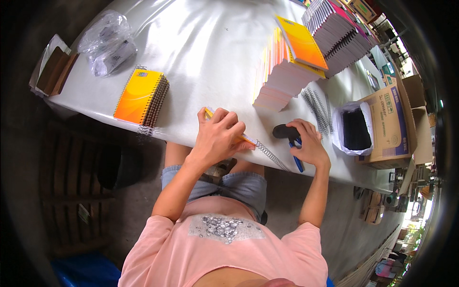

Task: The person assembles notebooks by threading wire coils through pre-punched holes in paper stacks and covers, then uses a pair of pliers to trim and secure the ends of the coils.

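So, left hand [221, 130] first: it's pinching a thin yellow-and-orange notebook [209, 113], fingers bent over the top and thumb tucked low. The notebook sits near the front edge of the tabletop [201, 57], seen almost edge-on and slanting down to the right. A metal spiral coil [271, 155] sticks out from its lower right end and trails toward the table edge.

Right hand [310, 146] is just past that coil, fingers curled and thumb apart from them. It's over a flat black oval piece [285, 131] and a blue-handled tool [297, 160]; can't tell if it's actually gripping either.

Moving out a bit, loose spiral coils [319, 107] lie beyond the right hand, next to a white bag [338, 129] with something black inside. An open cardboard box [389, 124] is right beside that bag.

Further back there's a tall, leaning paper stack [275, 71] with yellow-orange covers [303, 43] on top, and behind it more piled-up notebooks [330, 28] with pinkish covers.

Over on the left, a neat pile of spiral-bound notebooks [139, 98] in yellow and orange sits near the front edge. Behind it is a crumpled clear plastic bag [109, 43], then a small brown box [53, 69] at the far left corner.
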A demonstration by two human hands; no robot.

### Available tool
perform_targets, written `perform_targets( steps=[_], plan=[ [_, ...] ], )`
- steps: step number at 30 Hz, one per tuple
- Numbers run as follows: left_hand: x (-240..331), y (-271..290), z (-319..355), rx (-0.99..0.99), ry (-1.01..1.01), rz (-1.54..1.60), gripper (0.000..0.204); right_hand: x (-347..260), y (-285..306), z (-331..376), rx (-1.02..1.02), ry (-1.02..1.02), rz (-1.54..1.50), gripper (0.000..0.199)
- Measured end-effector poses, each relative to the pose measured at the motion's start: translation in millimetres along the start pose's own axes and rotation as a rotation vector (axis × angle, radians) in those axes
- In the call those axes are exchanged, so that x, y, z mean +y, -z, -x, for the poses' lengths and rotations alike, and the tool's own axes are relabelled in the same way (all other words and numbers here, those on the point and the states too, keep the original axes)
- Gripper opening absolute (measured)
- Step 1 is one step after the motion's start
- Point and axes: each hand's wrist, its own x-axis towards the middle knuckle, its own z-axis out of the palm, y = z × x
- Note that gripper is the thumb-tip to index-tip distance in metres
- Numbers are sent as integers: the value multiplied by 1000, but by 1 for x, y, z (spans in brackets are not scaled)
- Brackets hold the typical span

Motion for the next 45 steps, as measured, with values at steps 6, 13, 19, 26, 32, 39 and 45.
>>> perform_targets(
  steps=[6,13,19,26,32,39,45],
  plan=[
    [-4,4,3,36,-14,82,49,12,-10,-5,243,-50,-348,30],
    [-9,2,4,41,-31,179,51,-51,-44,-22,80,91,-721,15],
    [-11,0,1,107,-7,228,52,-57,-32,-32,119,296,-913,17],
    [-25,-19,9,184,152,494,51,-62,-28,-29,118,445,-1028,18],
    [-26,-20,7,193,108,537,51,-55,-34,-28,25,103,-699,24],
    [-30,-23,3,190,75,608,53,-70,-30,-33,142,295,-770,24],
    [-33,-24,2,165,93,634,57,-91,-27,-33,210,289,-637,27]
  ],
)
